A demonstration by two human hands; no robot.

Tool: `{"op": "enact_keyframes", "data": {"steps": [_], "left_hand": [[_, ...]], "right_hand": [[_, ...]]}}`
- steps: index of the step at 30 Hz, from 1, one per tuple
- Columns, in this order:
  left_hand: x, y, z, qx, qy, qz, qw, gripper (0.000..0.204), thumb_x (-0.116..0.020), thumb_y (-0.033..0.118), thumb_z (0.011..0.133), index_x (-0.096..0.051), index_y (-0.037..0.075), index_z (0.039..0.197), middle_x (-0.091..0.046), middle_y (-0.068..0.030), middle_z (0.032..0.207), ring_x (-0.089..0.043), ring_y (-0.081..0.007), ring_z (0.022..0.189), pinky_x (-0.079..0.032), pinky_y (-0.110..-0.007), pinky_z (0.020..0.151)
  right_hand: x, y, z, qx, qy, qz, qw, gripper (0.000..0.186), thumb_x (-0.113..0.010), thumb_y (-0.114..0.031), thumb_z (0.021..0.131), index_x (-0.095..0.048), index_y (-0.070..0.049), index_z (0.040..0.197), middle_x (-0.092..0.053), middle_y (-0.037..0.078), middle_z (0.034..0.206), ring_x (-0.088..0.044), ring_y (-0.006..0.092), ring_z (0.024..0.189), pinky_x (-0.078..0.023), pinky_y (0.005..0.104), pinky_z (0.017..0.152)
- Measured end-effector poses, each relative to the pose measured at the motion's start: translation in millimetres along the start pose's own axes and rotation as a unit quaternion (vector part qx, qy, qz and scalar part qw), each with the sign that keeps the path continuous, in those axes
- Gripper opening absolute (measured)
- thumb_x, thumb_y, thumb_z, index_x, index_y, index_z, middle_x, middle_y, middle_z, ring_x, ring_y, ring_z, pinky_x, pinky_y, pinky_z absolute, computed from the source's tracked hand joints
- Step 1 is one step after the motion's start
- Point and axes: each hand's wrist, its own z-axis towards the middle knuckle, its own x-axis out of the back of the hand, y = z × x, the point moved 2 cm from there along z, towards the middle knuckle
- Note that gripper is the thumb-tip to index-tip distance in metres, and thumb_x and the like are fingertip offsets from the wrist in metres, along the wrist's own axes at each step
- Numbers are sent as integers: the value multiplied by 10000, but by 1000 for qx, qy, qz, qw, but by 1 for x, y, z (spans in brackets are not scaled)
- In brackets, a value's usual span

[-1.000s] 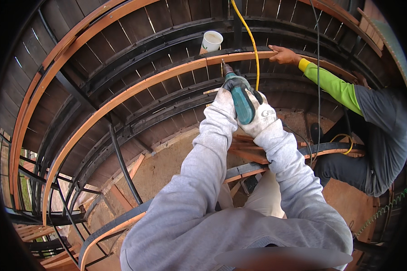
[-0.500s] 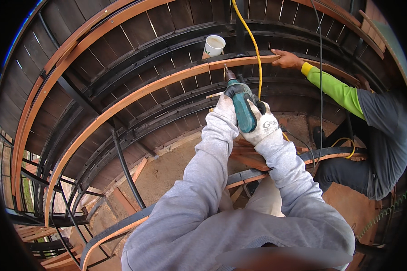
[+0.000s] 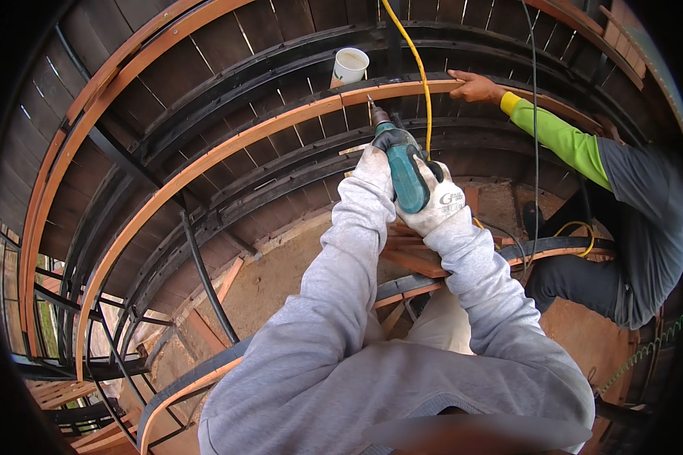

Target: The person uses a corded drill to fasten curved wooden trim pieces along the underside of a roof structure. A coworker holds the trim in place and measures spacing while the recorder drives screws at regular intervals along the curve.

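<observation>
A teal power drill (image 3: 410, 182) is held out ahead of me in both gloved hands, its bit pointing away. My left hand (image 3: 382, 149) wraps the front of the body just behind the chuck (image 3: 378, 114). My right hand (image 3: 440, 199), in a white glove with dark fingertips, closes round the rear; the drill hides part of its fingers. The bit's tip is at the edge of a curved wooden strip (image 3: 281, 126), close to a joint in it; I cannot tell whether they touch. Beyond that joint stands a white cup (image 3: 350, 67).
On the right a crouching co-worker (image 3: 630, 205) rests a bare hand (image 3: 476, 86) on the same strip. A yellow cord (image 3: 417, 61) and a dark cable (image 3: 535, 114) hang across the work. Black curved metal rails (image 3: 243, 72) line the dark plank wall. Loose wood pieces (image 3: 410, 259) lie below.
The view has shifted slightly, so the strip and cup appear a little higher and further left. Both hands keep hold of the drill. The co-worker's hand stays on the strip.
</observation>
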Motion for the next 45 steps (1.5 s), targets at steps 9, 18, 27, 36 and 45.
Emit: {"op": "enact_keyframes", "data": {"steps": [9, 18, 27, 36, 45], "left_hand": [[-17, 12, -5, 22, -34, -14, 999, 188, -652, 233, 919, -654, 45, 924, -658, -84, 769, -644, -236, 658, -579, -361, 659], [-15, 11, 7, -46, 12, 63, 997, 270, -649, 332, 955, -649, 70, 890, -652, -68, 770, -639, -220, 665, -568, -349, 658], [-11, 7, 5, -25, 28, 50, 998, 179, -665, 225, 907, -650, 55, 961, -657, -79, 804, -647, -232, 697, -577, -347, 688], [-15, 11, 0, -10, 1, 41, 999, 228, -673, 254, 897, -680, 54, 1007, -671, -79, 869, -661, -228, 752, -581, -333, 735], [-13, 11, 4, -17, 42, 30, 999, 163, -674, 213, 890, -651, 67, 961, -660, -70, 810, -642, -226, 689, -566, -328, 687]], "right_hand": [[12, -2, 7, 13, 28, 20, 999, 774, -764, -360, 757, -498, -122, 1444, -648, 227, 1199, -637, 460, 1090, -557, 501, 921], [41, -15, 23, -46, -64, 43, 996, 806, -768, -369, 756, -483, -92, 1457, -649, 199, 1245, -651, 436, 1093, -540, 464, 985], [26, -10, 9, -49, -50, 29, 997, 797, -767, -356, 751, -485, -120, 1458, -640, 214, 1247, -642, 431, 1104, -547, 465, 961], [8, 3, 11, 26, 66, 54, 996, 735, -791, -307, 721, -540, -102, 1380, -625, 246, 1174, -634, 433, 1062, -529, 505, 943], [14, -1, 14, 26, 62, 52, 996, 770, -793, -292, 699, -521, -91, 1391, -603, 246, 1233, -617, 434, 1110, -529, 511, 946]]}}
